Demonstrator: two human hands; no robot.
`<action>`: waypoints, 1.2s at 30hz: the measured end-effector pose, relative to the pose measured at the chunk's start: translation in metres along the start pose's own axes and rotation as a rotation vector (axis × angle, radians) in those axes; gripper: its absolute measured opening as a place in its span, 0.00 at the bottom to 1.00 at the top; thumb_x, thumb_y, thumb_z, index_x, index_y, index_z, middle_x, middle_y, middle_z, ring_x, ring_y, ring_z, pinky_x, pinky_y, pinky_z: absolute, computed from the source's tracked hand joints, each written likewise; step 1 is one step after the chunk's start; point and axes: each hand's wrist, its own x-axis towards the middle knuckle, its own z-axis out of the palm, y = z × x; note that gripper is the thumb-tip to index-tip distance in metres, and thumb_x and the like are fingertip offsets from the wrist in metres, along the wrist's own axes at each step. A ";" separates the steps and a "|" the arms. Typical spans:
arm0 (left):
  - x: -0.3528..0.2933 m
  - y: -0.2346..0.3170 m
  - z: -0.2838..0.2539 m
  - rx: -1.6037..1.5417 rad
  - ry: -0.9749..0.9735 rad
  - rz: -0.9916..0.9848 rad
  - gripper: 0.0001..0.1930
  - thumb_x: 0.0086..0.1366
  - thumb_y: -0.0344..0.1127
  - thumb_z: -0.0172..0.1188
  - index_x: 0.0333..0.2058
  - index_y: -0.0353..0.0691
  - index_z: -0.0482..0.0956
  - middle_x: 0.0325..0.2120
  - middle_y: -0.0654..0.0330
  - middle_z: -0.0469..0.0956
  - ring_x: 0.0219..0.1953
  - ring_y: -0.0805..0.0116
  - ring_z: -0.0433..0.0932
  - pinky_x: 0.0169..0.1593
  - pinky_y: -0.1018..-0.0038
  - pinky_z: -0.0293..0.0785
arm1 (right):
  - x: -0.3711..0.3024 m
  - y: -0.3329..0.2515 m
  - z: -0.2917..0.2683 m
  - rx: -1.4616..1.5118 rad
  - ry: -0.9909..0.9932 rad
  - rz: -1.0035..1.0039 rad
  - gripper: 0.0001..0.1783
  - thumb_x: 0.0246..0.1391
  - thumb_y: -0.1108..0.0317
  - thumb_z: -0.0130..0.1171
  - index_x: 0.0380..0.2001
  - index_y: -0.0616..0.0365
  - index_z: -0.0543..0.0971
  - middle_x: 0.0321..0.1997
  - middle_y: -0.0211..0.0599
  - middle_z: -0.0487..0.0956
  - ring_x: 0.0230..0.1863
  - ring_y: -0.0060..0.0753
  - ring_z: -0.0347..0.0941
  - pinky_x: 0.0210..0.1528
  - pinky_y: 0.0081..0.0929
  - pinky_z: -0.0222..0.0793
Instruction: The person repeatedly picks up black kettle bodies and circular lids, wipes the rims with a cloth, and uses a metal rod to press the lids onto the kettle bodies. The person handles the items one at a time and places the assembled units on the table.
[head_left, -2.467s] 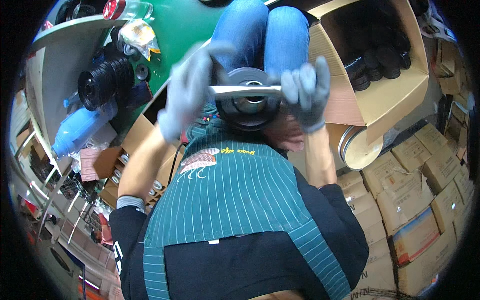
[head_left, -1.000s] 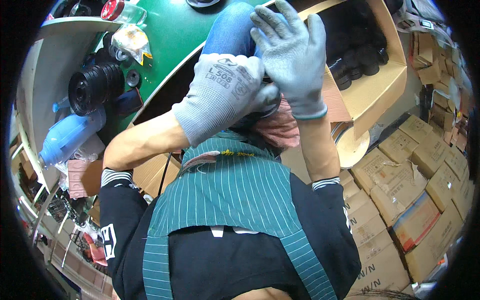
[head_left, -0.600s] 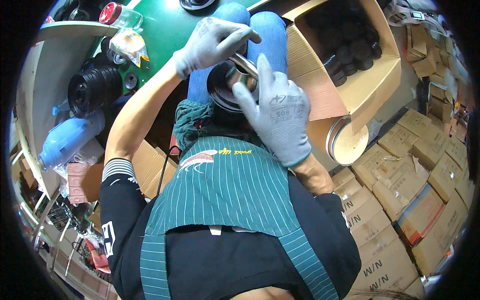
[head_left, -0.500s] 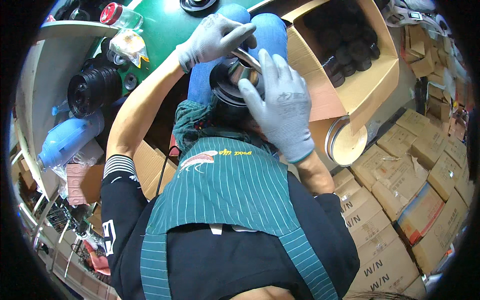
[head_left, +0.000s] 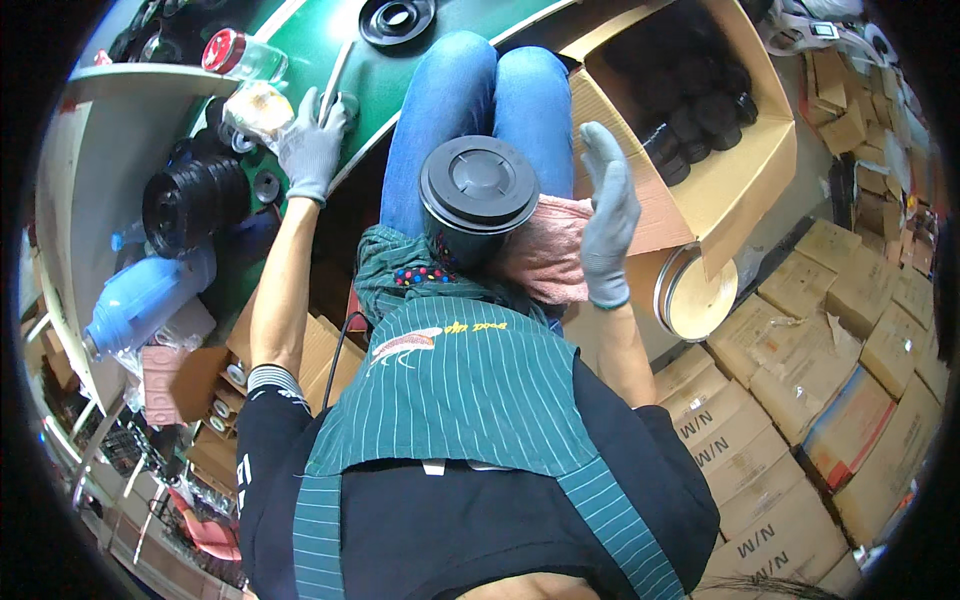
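My left hand (head_left: 312, 150), in a grey work glove, is over the green table at the upper left. Its fingers are closed around a thin metal rod (head_left: 337, 82), whose lower end is hidden. Between my thighs stands a black round piece (head_left: 482, 182) with a stepped rim and a flat, disc-like top; neither hand touches it. My right hand (head_left: 608, 215), also gloved, is raised to the right of it, fingers stretched and holding nothing. A pink cloth (head_left: 550, 245) lies on my lap between the black piece and that hand.
An open cardboard box (head_left: 765, 150) of black round parts stands at the right. A black ring-shaped part (head_left: 397, 18) lies on the green table (head_left: 400, 75). Near my left hand are a red-lidded jar (head_left: 245, 55), stacked black discs (head_left: 195, 205) and a blue bottle (head_left: 150, 295).
My left hand has carried the metal rod from above the black piece to the left, over the table. My right hand has drawn away to the right, uncovering the flat top and pink cloth.
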 end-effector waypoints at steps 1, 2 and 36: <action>-0.003 -0.003 0.006 -0.022 0.044 -0.005 0.35 0.71 0.63 0.62 0.68 0.47 0.76 0.48 0.43 0.86 0.50 0.43 0.85 0.56 0.52 0.77 | 0.000 0.006 0.003 0.022 0.008 -0.029 0.31 0.84 0.55 0.33 0.72 0.70 0.68 0.74 0.53 0.72 0.77 0.46 0.67 0.80 0.40 0.60; -0.003 0.008 -0.001 -0.044 -0.051 -0.040 0.35 0.72 0.62 0.61 0.68 0.45 0.76 0.50 0.42 0.85 0.52 0.43 0.84 0.57 0.52 0.76 | 0.000 0.012 0.006 0.038 0.023 -0.055 0.31 0.84 0.55 0.33 0.73 0.70 0.67 0.75 0.53 0.72 0.77 0.46 0.66 0.80 0.40 0.60; -0.084 0.126 -0.179 -1.184 -0.510 0.397 0.18 0.72 0.39 0.57 0.49 0.32 0.87 0.38 0.54 0.87 0.34 0.64 0.85 0.39 0.66 0.80 | 0.021 -0.002 -0.012 0.118 -0.188 -0.107 0.32 0.83 0.54 0.34 0.66 0.71 0.75 0.63 0.53 0.81 0.67 0.42 0.78 0.74 0.38 0.68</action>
